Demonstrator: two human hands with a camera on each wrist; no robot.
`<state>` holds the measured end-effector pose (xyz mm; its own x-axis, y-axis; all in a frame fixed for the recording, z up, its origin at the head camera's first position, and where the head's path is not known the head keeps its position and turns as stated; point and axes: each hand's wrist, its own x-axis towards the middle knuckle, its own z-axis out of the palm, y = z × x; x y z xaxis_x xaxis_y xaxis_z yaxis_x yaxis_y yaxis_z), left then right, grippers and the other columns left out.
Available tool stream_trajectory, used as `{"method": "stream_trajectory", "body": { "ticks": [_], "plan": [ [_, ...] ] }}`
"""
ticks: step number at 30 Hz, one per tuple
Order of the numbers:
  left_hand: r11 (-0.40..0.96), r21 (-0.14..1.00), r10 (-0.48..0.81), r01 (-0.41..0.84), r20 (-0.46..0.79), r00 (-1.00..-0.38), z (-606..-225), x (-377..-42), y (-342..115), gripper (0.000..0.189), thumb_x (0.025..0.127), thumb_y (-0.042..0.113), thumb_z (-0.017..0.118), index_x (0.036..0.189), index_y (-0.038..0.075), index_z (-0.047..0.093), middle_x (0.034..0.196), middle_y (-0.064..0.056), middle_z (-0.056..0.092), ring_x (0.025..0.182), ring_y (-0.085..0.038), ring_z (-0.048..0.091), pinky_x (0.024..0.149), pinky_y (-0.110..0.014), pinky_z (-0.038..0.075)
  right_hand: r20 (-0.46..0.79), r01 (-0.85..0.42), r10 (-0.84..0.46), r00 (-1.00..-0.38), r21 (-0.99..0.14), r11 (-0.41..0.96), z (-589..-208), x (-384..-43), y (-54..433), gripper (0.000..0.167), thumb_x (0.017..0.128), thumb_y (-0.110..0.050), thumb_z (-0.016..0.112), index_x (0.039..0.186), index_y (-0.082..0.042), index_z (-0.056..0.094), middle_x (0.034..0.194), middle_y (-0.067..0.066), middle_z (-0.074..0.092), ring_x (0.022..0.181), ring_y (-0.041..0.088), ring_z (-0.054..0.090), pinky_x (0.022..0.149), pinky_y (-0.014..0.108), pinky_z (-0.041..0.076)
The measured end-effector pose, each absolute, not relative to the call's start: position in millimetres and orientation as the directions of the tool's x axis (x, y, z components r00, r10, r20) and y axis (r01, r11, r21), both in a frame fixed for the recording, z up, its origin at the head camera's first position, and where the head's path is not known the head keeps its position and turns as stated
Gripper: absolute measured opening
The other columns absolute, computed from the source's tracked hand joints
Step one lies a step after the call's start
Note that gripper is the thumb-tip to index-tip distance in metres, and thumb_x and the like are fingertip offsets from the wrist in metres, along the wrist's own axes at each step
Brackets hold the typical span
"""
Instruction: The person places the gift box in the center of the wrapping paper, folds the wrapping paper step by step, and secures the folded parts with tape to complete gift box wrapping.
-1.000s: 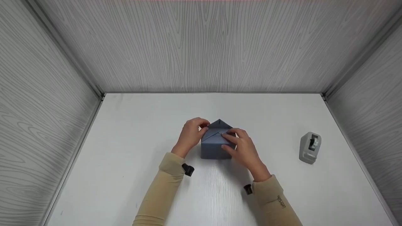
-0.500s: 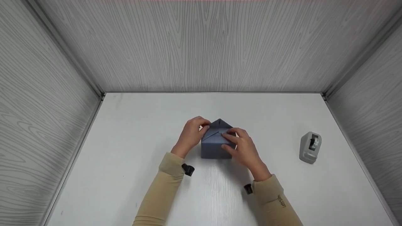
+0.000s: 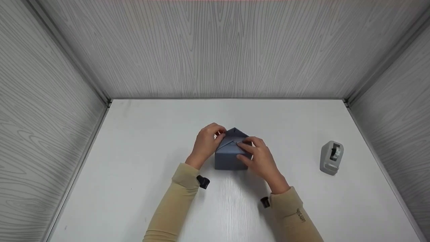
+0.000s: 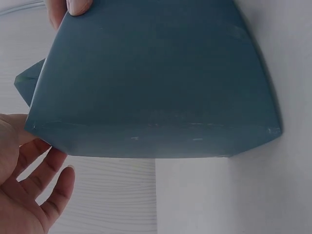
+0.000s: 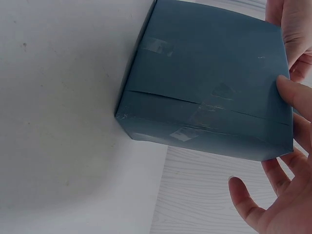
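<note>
A box wrapped in blue-grey paper stands on the table in the head view. At its far top edge a triangular paper flap sticks up; another fold lies across the top. My left hand is at the far left corner and pinches the flap's left edge between thumb and fingers. My right hand grips the box's right part, fingers on top and thumb on the near side. In the right wrist view, small strips of clear tape show on the paper box, along with a thin slit-like seam.
A grey tape dispenser stands on the right side of the white table. Wood-grain panels rise behind the table and at both sides. Small dark cameras sit at the wrists, below the sleeve cuffs.
My left hand has slid slightly up and to the right along the flap's left edge. The right hand and the box stay about where they were.
</note>
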<state>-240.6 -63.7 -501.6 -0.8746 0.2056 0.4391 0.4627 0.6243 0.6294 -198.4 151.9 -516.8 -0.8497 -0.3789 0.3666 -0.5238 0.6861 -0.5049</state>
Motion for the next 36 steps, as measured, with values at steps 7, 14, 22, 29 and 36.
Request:
{"method": "stream_trajectory", "body": {
  "ticks": [7, 14, 22, 29, 36],
  "plan": [
    [0.640, 0.618, 0.202, 0.456, 0.437, -0.876, -500.1, -240.0, -60.0, 0.004, 0.092, 0.010, 0.069, 0.093, 0.008, 0.072, 0.088, -0.001, 0.065, 0.081, -0.014, 0.061, 0.072, -0.031, 0.051, 0.384, -0.539, -0.385, -0.839, -0.493, 0.683, -519.6, -198.9, 151.9, 0.037, 0.086, -0.023, 0.078, 0.121, -0.010, 0.072, 0.123, 0.009, 0.056, 0.119, 0.029, 0.050, 0.095, 0.048, 0.044],
    [0.639, 0.615, 0.200, 0.462, 0.446, -0.872, -498.3, -239.9, -57.7, 0.005, 0.093, 0.011, 0.068, 0.094, 0.008, 0.072, 0.087, -0.002, 0.065, 0.078, -0.014, 0.060, 0.070, -0.031, 0.051, 0.385, -0.537, -0.382, -0.840, -0.492, 0.685, -520.0, -199.0, 151.7, 0.038, 0.086, -0.023, 0.078, 0.121, -0.010, 0.072, 0.123, 0.009, 0.056, 0.119, 0.029, 0.050, 0.093, 0.049, 0.044],
    [0.684, 0.568, 0.214, 0.457, 0.443, -0.871, -493.4, -240.1, -54.9, 0.007, 0.094, 0.016, 0.067, 0.096, 0.011, 0.071, 0.083, -0.001, 0.064, 0.074, -0.014, 0.058, 0.066, -0.031, 0.049, 0.381, -0.535, -0.383, -0.842, -0.488, 0.690, -518.4, -199.3, 151.9, 0.038, 0.086, -0.023, 0.078, 0.121, -0.009, 0.071, 0.124, 0.010, 0.055, 0.120, 0.029, 0.050, 0.095, 0.048, 0.044],
    [0.690, 0.544, 0.243, 0.477, 0.447, -0.861, -492.6, -240.5, -53.2, 0.011, 0.097, 0.021, 0.063, 0.097, 0.012, 0.069, 0.081, 0.000, 0.062, 0.071, -0.015, 0.056, 0.064, -0.033, 0.047, 0.378, -0.531, -0.382, -0.844, -0.483, 0.696, -518.2, -199.8, 151.7, 0.039, 0.086, -0.025, 0.078, 0.121, -0.009, 0.071, 0.124, 0.009, 0.056, 0.120, 0.029, 0.050, 0.093, 0.049, 0.045],
    [0.694, 0.533, 0.251, 0.483, 0.450, -0.857, -490.4, -240.4, -51.5, 0.014, 0.099, 0.024, 0.061, 0.101, 0.014, 0.070, 0.081, 0.001, 0.060, 0.070, -0.014, 0.054, 0.063, -0.033, 0.046, 0.375, -0.525, -0.375, -0.848, -0.494, 0.693, -519.4, -199.7, 152.1, 0.039, 0.086, -0.024, 0.078, 0.121, -0.009, 0.071, 0.124, 0.010, 0.055, 0.120, 0.029, 0.050, 0.093, 0.049, 0.044]
  ]
}}
